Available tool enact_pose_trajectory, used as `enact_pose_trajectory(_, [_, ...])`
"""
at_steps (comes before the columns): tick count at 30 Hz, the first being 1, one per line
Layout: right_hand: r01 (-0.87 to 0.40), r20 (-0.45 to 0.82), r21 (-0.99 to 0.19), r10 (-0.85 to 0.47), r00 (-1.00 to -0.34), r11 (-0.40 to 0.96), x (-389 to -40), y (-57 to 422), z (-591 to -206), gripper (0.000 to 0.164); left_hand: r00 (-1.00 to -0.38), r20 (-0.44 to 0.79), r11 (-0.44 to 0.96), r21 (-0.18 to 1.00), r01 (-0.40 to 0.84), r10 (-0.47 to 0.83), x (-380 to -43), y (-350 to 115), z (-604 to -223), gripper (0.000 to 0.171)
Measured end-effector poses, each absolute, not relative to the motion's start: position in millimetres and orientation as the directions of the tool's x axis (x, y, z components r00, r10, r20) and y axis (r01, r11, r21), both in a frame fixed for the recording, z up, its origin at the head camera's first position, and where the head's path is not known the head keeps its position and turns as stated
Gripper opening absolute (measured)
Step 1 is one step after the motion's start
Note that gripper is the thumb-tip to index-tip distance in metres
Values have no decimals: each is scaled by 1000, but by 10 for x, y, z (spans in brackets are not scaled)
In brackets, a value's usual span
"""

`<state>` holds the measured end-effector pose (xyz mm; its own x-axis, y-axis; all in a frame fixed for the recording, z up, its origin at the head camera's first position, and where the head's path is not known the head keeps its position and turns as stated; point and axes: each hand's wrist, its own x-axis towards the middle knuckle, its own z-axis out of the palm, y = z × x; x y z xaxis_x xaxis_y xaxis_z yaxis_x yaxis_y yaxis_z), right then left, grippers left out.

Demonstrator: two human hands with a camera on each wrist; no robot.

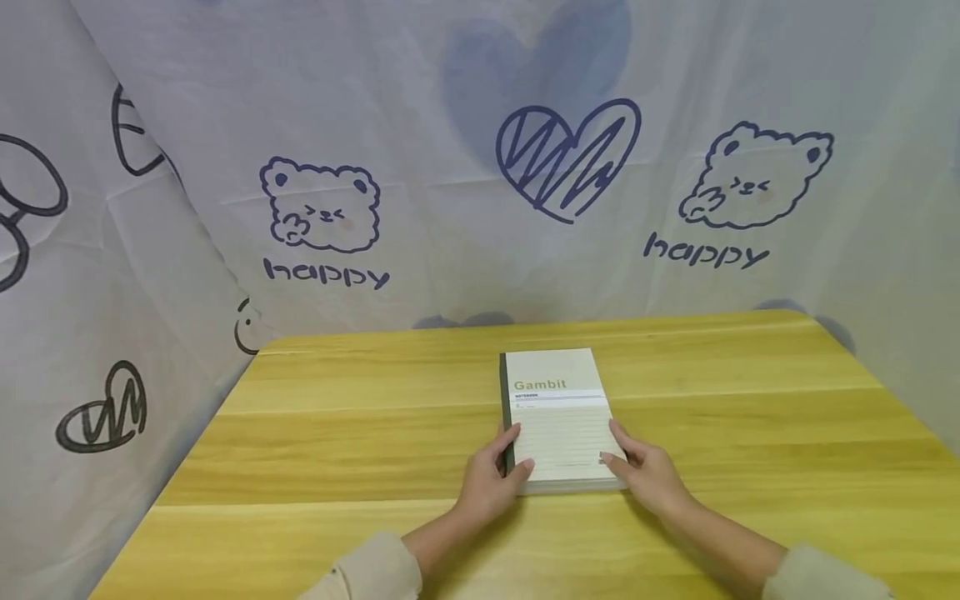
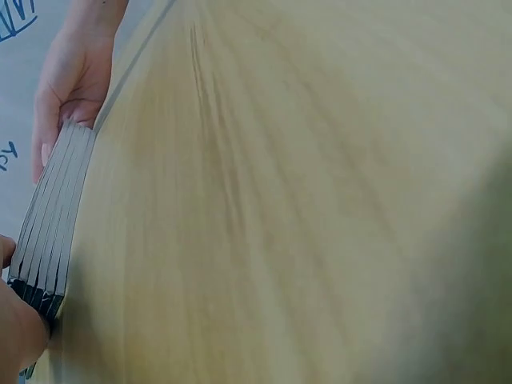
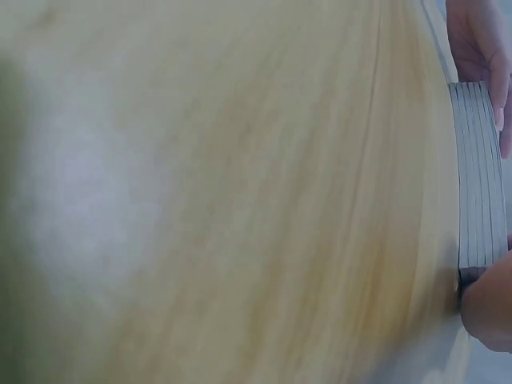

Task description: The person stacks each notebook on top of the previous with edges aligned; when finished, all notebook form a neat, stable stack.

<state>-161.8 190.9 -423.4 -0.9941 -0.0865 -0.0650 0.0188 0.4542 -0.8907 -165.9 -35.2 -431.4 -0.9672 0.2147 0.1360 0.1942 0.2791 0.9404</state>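
A stack of several notebooks (image 1: 558, 437) lies near the middle of the table, the top one white with "Gambit" printed across its cover and a dark spine on the left. My left hand (image 1: 487, 482) grips the stack's near left side, thumb on the cover. On the opposite side, my right hand (image 1: 654, 482) holds the near right edge, its thumb also on top. Seen edge-on in the left wrist view, the notebooks (image 2: 54, 208) are piled evenly; the right wrist view shows the same layered edges (image 3: 478, 176). Fingers under the stack are hidden.
The yellow wood-grain table (image 1: 315, 450) extends around the stack on every side. Behind it and at the left hangs a pale cloth (image 1: 427, 250) with printed hearts, bears and the word "happy". Beige sleeves (image 1: 378, 567) cover the forearms.
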Motion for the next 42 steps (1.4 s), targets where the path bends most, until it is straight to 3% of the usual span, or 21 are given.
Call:
enact_pose_trajectory(12, [43,-78,-902,-65,-995,430,-1496,1932,-4242,56,-973,96,279,948,153,208,-1603,-281,-4327,54])
enact_pose_trajectory(17, [6,-77,-862,-119,-990,507,-1532,2027,-4189,56,-951,110,381,898,221,290,-1658,-406,-4269,59])
enact_pose_trajectory(21, [-47,-33,-826,-131,-991,561,-1665,2221,-4009,53,-931,165,503,804,318,325,-1798,-559,-4091,59])
enact_pose_trajectory(28, [-176,168,-759,-73,-983,626,-2041,2521,-3647,48,-826,490,662,525,534,278,-2146,-772,-3778,47])
enact_pose_trajectory(35, [-369,389,-462,-190,-901,806,-2240,2619,-3697,52,-743,594,758,318,570,309,-2289,-881,-3788,51])
enact_pose_trajectory(38, [-371,375,-350,-234,-897,860,-2267,2642,-3782,59,-725,598,786,241,570,342,-2325,-911,-3821,55])
enact_pose_trajectory(42, [-290,270,-275,-216,-939,917,-2266,2688,-3865,73,-728,579,842,125,525,368,-2409,-981,-3882,61])
